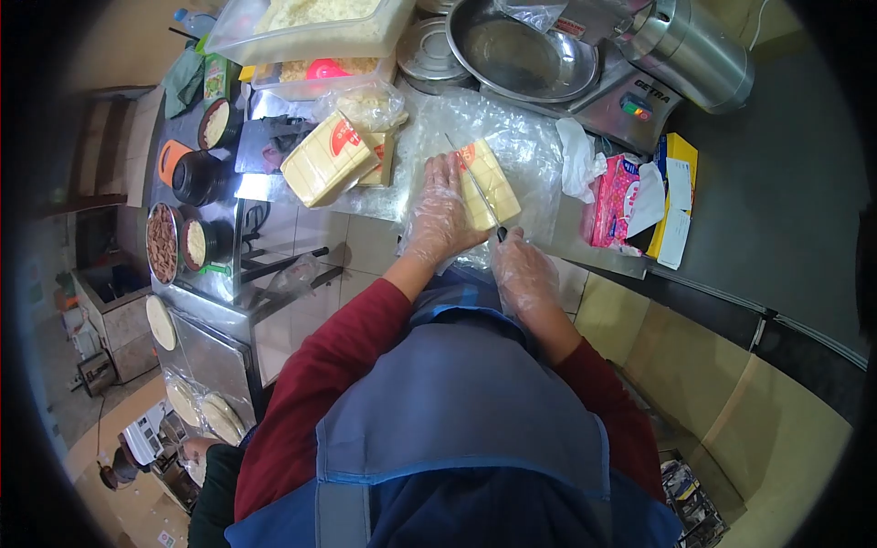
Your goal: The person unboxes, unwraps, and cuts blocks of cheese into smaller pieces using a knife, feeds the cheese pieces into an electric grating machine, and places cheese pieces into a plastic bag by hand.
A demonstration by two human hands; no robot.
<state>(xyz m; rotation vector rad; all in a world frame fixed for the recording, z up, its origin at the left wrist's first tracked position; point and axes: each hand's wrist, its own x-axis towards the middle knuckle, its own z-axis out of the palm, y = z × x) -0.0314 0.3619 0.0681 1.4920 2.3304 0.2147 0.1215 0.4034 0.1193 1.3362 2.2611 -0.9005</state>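
The left hand (437, 217) lies outstretched against the pale block (496, 190), the right hand (525, 272) wrapped around the knife (476, 185).

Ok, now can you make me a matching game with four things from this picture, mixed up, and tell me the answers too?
Things:
1. knife
2. metal bowl
3. pink packet
4. apron

Clues:
A. beside a yellow box
B. grey with blue edging
C. in the right hand, across a pale block
D. shiny silver, near the picture's top

Right pairs: 1-C, 2-D, 3-A, 4-B
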